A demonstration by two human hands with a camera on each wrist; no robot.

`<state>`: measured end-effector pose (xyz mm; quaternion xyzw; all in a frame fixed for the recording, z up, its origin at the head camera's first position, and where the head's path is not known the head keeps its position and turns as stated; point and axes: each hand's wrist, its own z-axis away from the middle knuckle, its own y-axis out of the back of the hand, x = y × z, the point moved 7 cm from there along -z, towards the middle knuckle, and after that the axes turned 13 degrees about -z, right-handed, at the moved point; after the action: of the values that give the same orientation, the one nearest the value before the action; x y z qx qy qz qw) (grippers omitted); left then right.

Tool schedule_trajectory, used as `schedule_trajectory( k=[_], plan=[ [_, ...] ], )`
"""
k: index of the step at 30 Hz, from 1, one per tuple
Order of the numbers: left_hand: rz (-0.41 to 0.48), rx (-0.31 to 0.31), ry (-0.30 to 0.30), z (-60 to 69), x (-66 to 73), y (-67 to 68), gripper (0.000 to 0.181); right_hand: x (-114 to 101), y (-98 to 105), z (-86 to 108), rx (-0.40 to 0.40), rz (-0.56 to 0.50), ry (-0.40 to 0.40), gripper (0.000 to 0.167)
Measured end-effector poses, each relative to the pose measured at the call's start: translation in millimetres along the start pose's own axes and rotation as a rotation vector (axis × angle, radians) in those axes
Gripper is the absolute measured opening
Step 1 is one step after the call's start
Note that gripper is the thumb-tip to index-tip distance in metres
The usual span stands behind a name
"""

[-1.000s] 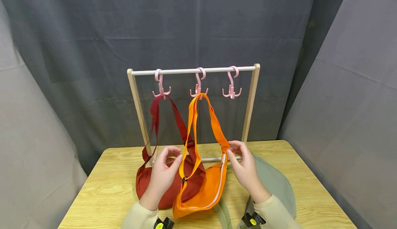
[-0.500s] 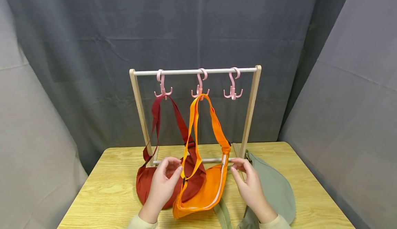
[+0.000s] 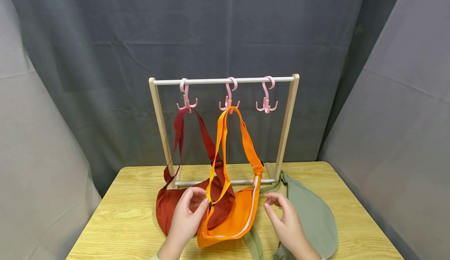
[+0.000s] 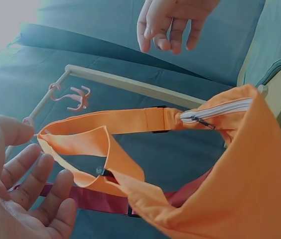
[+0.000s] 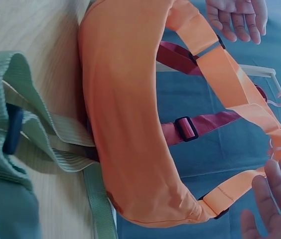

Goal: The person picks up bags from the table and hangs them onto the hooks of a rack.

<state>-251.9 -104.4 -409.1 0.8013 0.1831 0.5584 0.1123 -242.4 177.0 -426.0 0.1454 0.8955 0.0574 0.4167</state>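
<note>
An orange bag (image 3: 242,217) with a white zip hangs by its strap from the middle pink hook (image 3: 228,100). Behind it on the left, a dark red bag (image 3: 168,209) hangs from the left pink hook (image 3: 186,100). My left hand (image 3: 188,217) is in front of the red bag, near the orange strap (image 4: 90,122); its thumb and fingers stand apart and hold nothing. To the right of the orange bag, my right hand (image 3: 286,221) is loosely curved with nothing in it. A grey-green bag (image 3: 313,217) lies on the table, partly hidden by that hand.
A rack with wooden posts (image 3: 286,127) and a white top bar (image 3: 211,81) stands on the wooden table (image 3: 116,205). The right pink hook (image 3: 266,100) bears no bag. The green strap (image 5: 100,199) runs along the table beneath the orange bag. Grey curtains surround the table.
My right hand has let go of the orange bag's strap end and moved down and to the right. The left hand stays beside the orange strap. Both bags still hang.
</note>
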Motion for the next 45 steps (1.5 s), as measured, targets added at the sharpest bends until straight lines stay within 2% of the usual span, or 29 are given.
schedule_trajectory(
  k=[9,19,24,30,35,39,42,45],
  plan=[
    [-0.054,-0.006,-0.106,12.5,6.9,-10.4,0.022,2,-1,7.4,-0.041,0.077,-0.006,0.030],
    [-0.084,-0.067,-0.139,20.2,15.6,-21.4,0.025,6,0,8.2,-0.067,0.131,-0.030,0.029],
    [-0.107,-0.119,-0.139,22.8,18.9,-28.9,0.027,8,-1,8.7,-0.103,0.160,-0.044,0.029],
    [-0.146,-0.177,-0.211,27.8,22.4,-39.5,0.026,7,-2,10.1,-0.144,0.220,-0.016,0.029],
    [-0.142,-0.240,-0.261,34.4,27.2,-48.2,0.020,14,-3,9.6,-0.190,0.251,-0.139,0.023],
    [-0.147,-0.290,-0.277,37.7,28.2,-56.5,0.015,25,-8,11.6,-0.279,0.297,-0.271,0.016],
    [-0.155,-0.327,-0.281,40.0,26.7,-63.5,0.012,34,-13,15.8,-0.371,0.326,-0.316,0.017],
    [-0.164,-0.357,-0.289,42.0,24.2,-70.4,0.009,42,-20,21.7,-0.459,0.335,-0.325,0.022]
  ],
)
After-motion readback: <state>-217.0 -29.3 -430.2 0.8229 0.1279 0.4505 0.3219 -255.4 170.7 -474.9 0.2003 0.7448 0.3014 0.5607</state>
